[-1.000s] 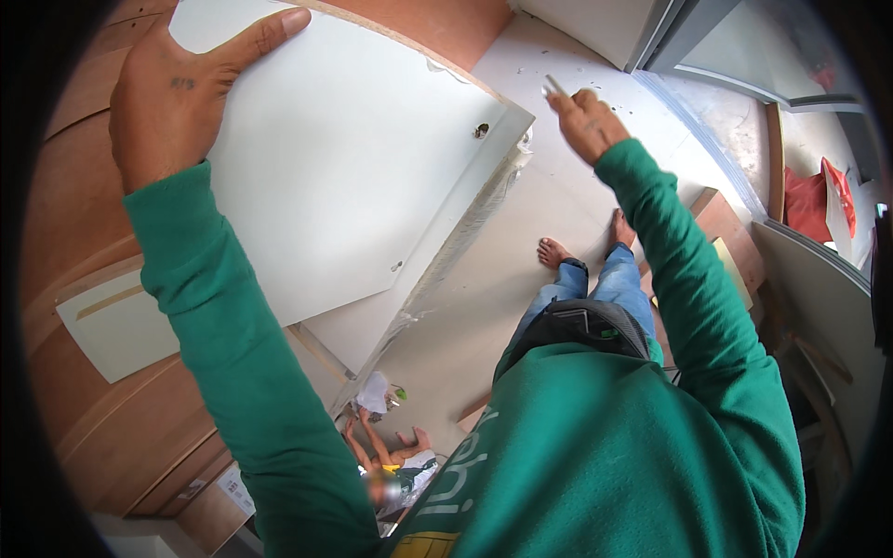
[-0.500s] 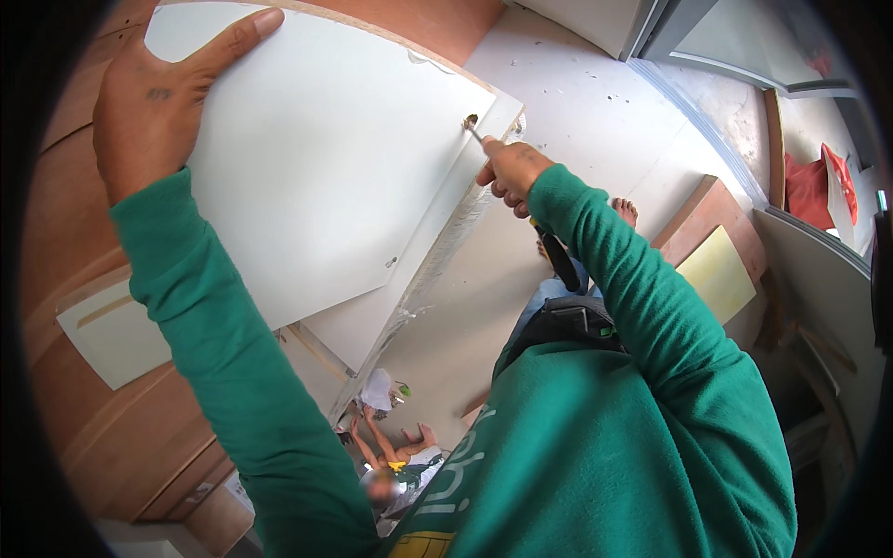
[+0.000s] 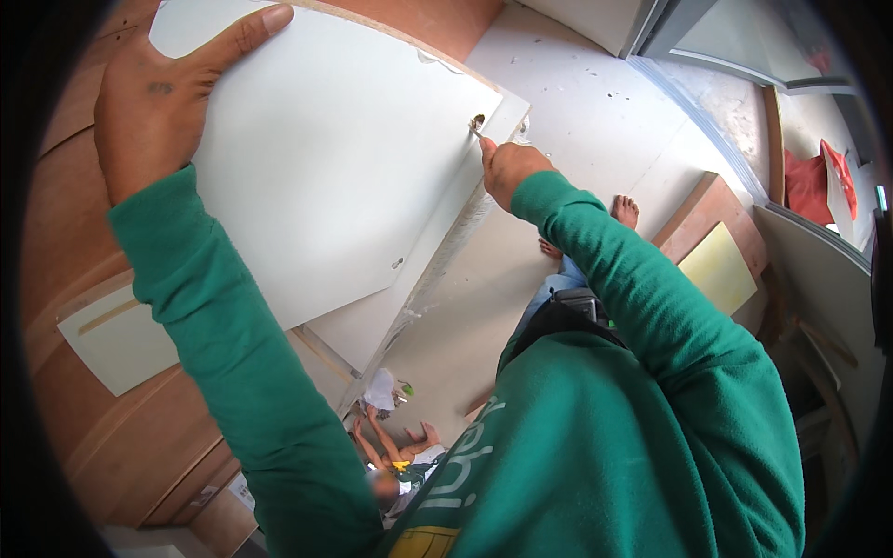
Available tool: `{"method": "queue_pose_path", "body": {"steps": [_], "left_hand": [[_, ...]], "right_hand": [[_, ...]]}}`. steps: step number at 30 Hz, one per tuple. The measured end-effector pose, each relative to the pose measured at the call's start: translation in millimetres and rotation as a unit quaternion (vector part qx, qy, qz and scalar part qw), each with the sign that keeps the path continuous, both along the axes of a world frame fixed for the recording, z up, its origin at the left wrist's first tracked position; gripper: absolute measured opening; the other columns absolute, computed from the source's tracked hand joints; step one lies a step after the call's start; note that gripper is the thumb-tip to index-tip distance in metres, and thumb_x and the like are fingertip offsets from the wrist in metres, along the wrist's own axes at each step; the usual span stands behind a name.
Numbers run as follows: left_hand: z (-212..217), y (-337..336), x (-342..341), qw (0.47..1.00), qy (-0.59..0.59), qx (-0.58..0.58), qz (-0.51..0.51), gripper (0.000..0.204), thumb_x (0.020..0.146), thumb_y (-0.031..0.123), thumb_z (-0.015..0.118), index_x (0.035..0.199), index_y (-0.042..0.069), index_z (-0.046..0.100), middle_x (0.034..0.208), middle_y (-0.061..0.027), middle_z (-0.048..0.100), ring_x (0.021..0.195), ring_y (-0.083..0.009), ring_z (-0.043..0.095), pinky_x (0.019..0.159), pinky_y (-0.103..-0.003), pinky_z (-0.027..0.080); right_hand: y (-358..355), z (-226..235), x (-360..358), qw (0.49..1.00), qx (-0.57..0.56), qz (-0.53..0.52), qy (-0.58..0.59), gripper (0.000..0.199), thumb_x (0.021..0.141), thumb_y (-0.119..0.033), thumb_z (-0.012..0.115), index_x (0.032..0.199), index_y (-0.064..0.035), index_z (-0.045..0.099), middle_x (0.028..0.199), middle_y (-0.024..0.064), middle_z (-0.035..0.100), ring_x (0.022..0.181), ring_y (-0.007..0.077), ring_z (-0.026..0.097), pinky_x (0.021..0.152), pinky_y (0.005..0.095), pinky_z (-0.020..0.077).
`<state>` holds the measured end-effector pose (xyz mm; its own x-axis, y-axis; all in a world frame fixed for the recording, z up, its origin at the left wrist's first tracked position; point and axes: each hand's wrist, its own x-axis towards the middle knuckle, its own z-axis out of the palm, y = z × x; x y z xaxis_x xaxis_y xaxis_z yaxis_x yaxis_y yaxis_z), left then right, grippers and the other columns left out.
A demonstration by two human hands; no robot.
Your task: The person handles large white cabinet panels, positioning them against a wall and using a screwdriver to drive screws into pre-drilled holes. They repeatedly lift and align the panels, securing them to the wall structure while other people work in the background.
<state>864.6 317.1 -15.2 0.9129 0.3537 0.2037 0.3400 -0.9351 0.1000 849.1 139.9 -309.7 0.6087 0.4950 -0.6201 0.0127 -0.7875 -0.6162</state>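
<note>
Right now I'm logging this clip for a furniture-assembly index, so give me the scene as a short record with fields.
Setting: workshop floor seen from above, wooden boards around
Left hand: left hand flat on the white panel, fingers spread near its upper edge
Right hand: right hand pinching a thin metal tool, its tip at a round hole near the panel's right edge
Clothing: green long sleeves
Below: bare feet on the pale floor
Other person: hands low in view
Right side: yellow board
</note>
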Motion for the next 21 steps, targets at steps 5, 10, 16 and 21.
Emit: {"method": "queue_pose_path", "body": {"steps": [5, 10, 16, 21], "left_hand": [[1, 2, 3, 1.000, -0.002, 0.001, -0.011, 0.060, 0.072, 0.032, 0.089, 0.111, -0.007, 0.064, 0.091, -0.0187, 0.073, 0.078, -0.0239, 0.071, 0.073, -0.032, 0.059], [3, 2, 6, 1.000, -0.003, 0.006, -0.017, 0.060, 0.072, 0.031, 0.089, 0.111, -0.007, 0.064, 0.092, -0.0188, 0.073, 0.078, -0.0241, 0.071, 0.074, -0.032, 0.058], [2, 2, 6, 1.000, -0.008, 0.006, -0.024, 0.060, 0.072, 0.031, 0.089, 0.112, -0.007, 0.064, 0.092, -0.0189, 0.073, 0.079, -0.0242, 0.071, 0.074, -0.032, 0.058], [1, -2, 4, 0.999, -0.010, 0.007, -0.032, 0.060, 0.072, 0.030, 0.090, 0.112, -0.007, 0.063, 0.093, -0.0190, 0.073, 0.080, -0.0244, 0.071, 0.075, -0.032, 0.058]], "right_hand": [[-10, -10, -3, 0.995, -0.002, -0.039, -0.094, 0.067, 0.108, -0.046, 0.027, 0.091, 0.0041, 0.067, 0.085, 0.0268, 0.070, 0.084, 0.0465, 0.069, 0.082, 0.0510, 0.0549], [-24, -20, 8, 0.999, 0.050, -0.010, -0.007, 0.051, 0.106, -0.043, 0.037, 0.106, -0.0013, 0.066, 0.101, 0.0270, 0.070, 0.097, 0.0448, 0.068, 0.090, 0.0510, 0.0526], [-47, -2, 13, 0.990, 0.053, 0.030, -0.127, 0.033, 0.103, -0.029, 0.045, 0.112, -0.0004, 0.059, 0.094, 0.0254, 0.071, 0.084, 0.0459, 0.069, 0.079, 0.0531, 0.0550], [-37, -3, 15, 0.991, 0.020, 0.040, -0.124, 0.031, 0.100, -0.022, 0.044, 0.117, 0.0028, 0.053, 0.097, 0.0252, 0.071, 0.088, 0.0442, 0.070, 0.082, 0.0530, 0.0549]]}}
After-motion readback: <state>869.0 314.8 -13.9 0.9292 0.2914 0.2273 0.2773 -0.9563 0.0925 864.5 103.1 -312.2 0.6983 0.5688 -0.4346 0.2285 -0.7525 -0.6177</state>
